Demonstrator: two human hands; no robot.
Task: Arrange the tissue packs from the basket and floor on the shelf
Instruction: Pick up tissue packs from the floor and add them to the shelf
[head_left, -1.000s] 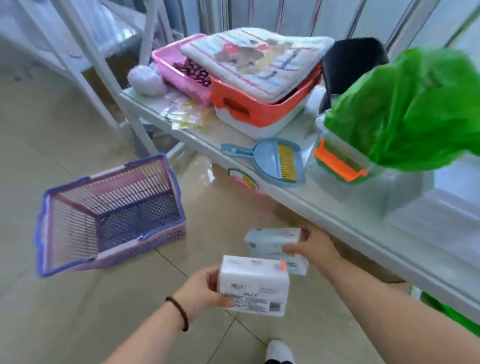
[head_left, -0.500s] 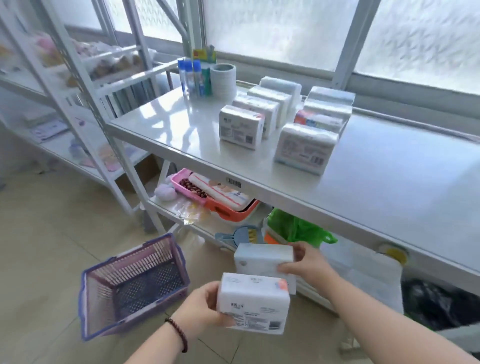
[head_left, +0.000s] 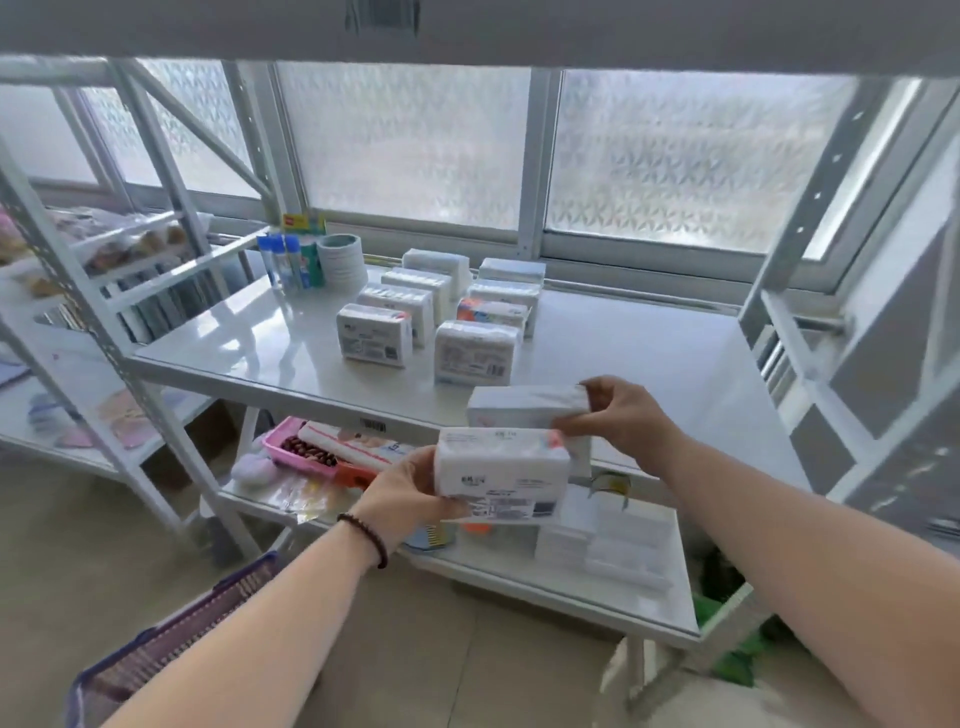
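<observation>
Head view: each hand gripped a white plastic-wrapped tissue pack; right hand (head_left: 623, 421), its pack (head_left: 527, 402) lengthwise across, was nearer the white metal shelf (head_left: 249, 348) than left hand (head_left: 402, 491) with its pack (head_left: 501, 462).

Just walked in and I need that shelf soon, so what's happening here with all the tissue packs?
A person is stocking the shelf with tissue packs. The left hand holds one pack and the right hand holds another pack, both just in front of the shelf edge, not yet set down. Eight packs already stand on the shelf in two rows. The purple basket sits on the floor at lower left.
</observation>
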